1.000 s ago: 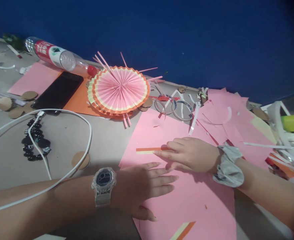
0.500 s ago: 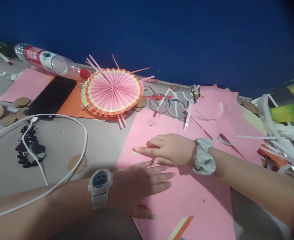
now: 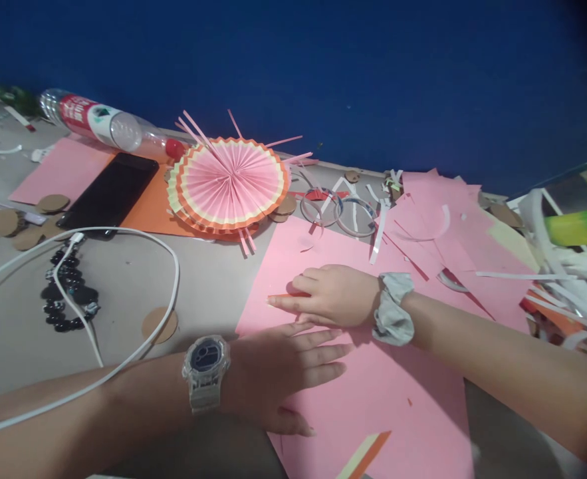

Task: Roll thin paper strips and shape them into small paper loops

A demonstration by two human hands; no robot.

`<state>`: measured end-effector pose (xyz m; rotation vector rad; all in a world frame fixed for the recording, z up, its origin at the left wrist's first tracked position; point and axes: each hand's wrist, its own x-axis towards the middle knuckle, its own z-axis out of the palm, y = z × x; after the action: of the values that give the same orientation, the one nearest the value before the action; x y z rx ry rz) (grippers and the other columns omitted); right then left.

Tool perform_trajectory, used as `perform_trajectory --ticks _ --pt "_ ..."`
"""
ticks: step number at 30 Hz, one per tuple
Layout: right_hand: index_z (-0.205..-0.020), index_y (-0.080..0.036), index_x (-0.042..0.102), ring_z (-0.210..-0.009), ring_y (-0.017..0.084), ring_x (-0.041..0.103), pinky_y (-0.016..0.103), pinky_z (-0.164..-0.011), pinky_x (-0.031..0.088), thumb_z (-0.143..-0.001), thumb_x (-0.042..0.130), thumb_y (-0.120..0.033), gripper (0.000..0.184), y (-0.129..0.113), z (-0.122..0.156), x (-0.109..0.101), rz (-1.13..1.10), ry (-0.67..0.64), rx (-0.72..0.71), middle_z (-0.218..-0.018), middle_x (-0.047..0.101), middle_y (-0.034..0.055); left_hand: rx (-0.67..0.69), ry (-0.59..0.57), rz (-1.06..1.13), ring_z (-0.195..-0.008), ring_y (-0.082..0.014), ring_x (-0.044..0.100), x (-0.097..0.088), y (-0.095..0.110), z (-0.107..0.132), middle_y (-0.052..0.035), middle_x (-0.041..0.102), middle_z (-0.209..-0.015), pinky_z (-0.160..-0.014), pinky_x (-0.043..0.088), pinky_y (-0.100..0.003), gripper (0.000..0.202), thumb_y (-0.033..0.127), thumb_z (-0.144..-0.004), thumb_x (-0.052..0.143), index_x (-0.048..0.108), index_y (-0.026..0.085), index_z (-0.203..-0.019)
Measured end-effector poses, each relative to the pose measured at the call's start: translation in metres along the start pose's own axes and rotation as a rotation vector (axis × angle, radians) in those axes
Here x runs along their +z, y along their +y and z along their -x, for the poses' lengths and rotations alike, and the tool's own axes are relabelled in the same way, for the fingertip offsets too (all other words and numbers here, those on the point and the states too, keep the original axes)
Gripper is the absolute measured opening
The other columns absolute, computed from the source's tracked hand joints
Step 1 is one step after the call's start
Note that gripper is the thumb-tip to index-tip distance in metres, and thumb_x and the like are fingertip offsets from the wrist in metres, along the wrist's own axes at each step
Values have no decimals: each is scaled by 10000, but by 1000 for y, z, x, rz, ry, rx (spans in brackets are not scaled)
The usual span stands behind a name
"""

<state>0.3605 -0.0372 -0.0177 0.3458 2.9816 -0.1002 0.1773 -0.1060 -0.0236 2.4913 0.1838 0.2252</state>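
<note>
My left hand [image 3: 288,366], with a clear watch [image 3: 206,362] on its wrist, lies palm down with fingers spread over a pink paper sheet [image 3: 387,392]. Its upper fingers meet the underside of my right hand [image 3: 338,293], which wears a pale scrunchie [image 3: 393,309]. The right index finger is stretched out flat along a thin orange paper strip [image 3: 284,296] on the sheet, while the other fingers curl. Most of this strip is hidden beneath the hand. A folded orange-and-cream strip [image 3: 365,456] lies on the sheet's near part.
Behind my hands sits a pleated paper rosette [image 3: 233,183]. Leftward are a phone [image 3: 111,193], a plastic bottle [image 3: 104,123], black beads [image 3: 68,293] and a white cable [image 3: 176,266] crossing my left forearm. Tape rings [image 3: 355,216] and pink paper scraps [image 3: 437,213] lie at the back right.
The view has shifted slightly, so things appear a little further right. My right hand has drawn slightly left relative to the sheet, and its fingertip covers more of the orange strip's end.
</note>
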Motion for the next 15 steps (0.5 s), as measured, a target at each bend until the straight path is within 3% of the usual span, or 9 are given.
perform_trajectory --ticks 3,5,9,11,15 --pt "-1346 -279 329 -669 150 464 268 -544 304 -913 315 -379 444 -2 2 -5 -9 0 42 -935 560 58 -3 -13 -1 -1344 -263 175 1 0 1 -153 212 -1461 -1102 125 -381 665 456 -807 452 365 41 -1320" --pt "-1350 -284 323 -661 149 467 269 -566 327 -914 316 -382 447 -6 11 -9 -22 27 154 -893 556 51 -12 -21 -7 -1336 -278 193 3 0 2 -138 198 -1468 -1097 134 -411 666 465 -813 443 349 59 -1333" --pt "-1192 -170 515 -694 164 501 278 -597 367 -917 301 -276 365 -27 38 -11 13 149 516 -817 550 71 -117 19 -31 -1335 -294 183 9 4 0 -105 258 -1455 -1093 140 -431 679 517 -815 446 340 108 -1346" --pt "-1085 -140 580 -710 183 512 306 -628 388 -886 344 -211 317 -44 53 -9 60 144 519 -782 563 74 -229 62 -43 -1342 -292 158 14 9 -1 -114 275 -1446 -1095 137 -428 693 544 -824 435 320 118 -1358" --pt "-1202 -125 508 -950 234 513 395 -829 394 -871 379 -188 361 -83 70 1 59 177 643 -1039 594 121 -397 131 -39 -1359 -300 49 15 20 -1 -135 107 -1488 -1094 120 -457 714 531 -860 396 212 101 -1399"
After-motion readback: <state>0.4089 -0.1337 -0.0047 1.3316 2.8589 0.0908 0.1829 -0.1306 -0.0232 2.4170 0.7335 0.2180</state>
